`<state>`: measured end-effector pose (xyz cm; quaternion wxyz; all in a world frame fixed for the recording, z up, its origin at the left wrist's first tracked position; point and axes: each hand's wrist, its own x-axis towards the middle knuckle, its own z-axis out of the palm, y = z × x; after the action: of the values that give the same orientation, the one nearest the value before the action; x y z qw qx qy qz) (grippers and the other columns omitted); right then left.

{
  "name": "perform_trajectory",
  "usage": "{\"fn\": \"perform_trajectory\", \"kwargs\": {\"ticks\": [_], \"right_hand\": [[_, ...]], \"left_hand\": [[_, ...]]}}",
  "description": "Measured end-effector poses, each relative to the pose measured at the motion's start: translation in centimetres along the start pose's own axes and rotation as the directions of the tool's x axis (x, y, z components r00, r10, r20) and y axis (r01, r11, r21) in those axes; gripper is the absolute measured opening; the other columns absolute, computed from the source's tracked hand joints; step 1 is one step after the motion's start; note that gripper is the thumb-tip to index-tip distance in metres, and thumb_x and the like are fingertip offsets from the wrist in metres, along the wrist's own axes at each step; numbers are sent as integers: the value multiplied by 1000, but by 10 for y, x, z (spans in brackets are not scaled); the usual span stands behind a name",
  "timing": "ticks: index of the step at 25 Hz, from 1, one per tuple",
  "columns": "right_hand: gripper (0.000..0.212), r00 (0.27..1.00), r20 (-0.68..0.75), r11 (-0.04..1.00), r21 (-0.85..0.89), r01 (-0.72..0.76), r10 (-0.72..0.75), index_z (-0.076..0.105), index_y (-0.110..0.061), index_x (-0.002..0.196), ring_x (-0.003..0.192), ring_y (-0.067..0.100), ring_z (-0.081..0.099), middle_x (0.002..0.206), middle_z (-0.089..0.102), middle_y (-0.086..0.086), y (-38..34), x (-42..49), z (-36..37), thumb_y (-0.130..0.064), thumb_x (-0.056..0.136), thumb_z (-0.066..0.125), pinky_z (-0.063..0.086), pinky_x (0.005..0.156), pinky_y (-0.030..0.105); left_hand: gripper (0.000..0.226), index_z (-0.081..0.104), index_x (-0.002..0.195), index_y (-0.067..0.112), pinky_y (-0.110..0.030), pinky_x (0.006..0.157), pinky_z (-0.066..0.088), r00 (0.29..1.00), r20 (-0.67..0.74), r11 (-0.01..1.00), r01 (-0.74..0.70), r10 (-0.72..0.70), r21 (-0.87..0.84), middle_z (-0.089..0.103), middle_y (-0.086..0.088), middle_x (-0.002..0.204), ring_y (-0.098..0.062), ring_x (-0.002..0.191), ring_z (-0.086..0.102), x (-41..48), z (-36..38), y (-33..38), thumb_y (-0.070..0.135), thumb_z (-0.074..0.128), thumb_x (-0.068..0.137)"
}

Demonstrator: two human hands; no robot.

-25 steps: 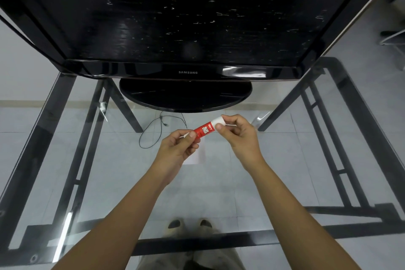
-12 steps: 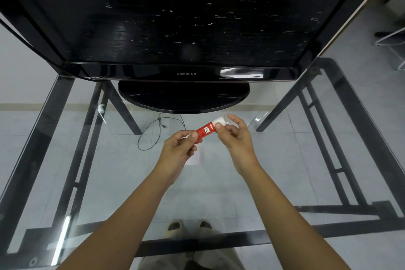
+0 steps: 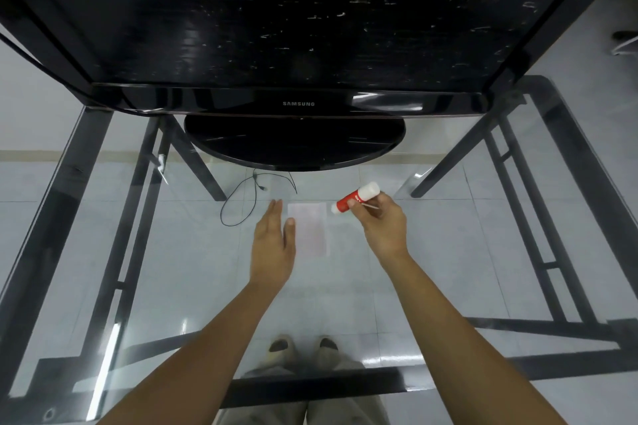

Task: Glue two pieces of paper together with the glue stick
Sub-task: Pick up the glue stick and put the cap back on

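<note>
Paper [image 3: 309, 231] lies mid-table [image 3: 172, 269]; the right hand [image 3: 381, 224] grasps the glue stick [image 3: 355, 197] beside it; the left hand [image 3: 272, 241], fingers released, perhaps touches it.

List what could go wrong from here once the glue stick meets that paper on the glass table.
1. The pale rectangular paper lies loose on the smooth clear glass table, and the open left hand sits beside it rather than pinning it, so it may slide under rubbing.
2. Strokes running off its narrow edges would likely smear glue on the glass.
3. The right hand pinches the red-and-white glue stick in its fingertips; pressing could make it slip.
</note>
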<state>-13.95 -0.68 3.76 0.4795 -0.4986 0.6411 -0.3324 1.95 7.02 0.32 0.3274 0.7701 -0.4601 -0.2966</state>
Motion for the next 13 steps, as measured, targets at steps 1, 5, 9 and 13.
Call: {"fn": "perform_trajectory", "kwargs": {"ticks": [1,5,9,13], "right_hand": [[18,999,-15,999,-40,36,-37,63,-17,99,91,12,62,93,66,-2,2,6,-1,-22,83,68,46,82,23],[13,990,-1,975,-178,136,-138,65,-11,94,94,17,65,96,70,4,16,30,-1,-17,83,67,49,86,25],[18,982,28,948,-257,188,-187,65,-7,99,95,20,65,100,70,8,26,44,3,-16,83,67,52,89,33],[20,978,60,929,-307,208,-199,65,-6,102,98,20,63,106,68,9,29,50,3,-16,84,65,51,90,34]], "left_hand": [[50,22,145,11,-31,114,15,1000,-1,992,-19,20,126,22,-8,155,-21,142,18,3,0,-13,29,30,99],[55,7,147,10,-40,116,5,994,99,829,-96,49,551,6,-8,158,-24,145,0,15,0,-49,33,20,99],[56,2,147,12,-42,116,1,987,151,781,-133,50,610,0,-5,158,-20,144,-8,23,-1,-60,38,13,99],[57,-1,147,14,-39,116,-2,987,151,764,-137,52,630,-4,-3,158,-14,139,-17,23,1,-65,40,10,97]]}}
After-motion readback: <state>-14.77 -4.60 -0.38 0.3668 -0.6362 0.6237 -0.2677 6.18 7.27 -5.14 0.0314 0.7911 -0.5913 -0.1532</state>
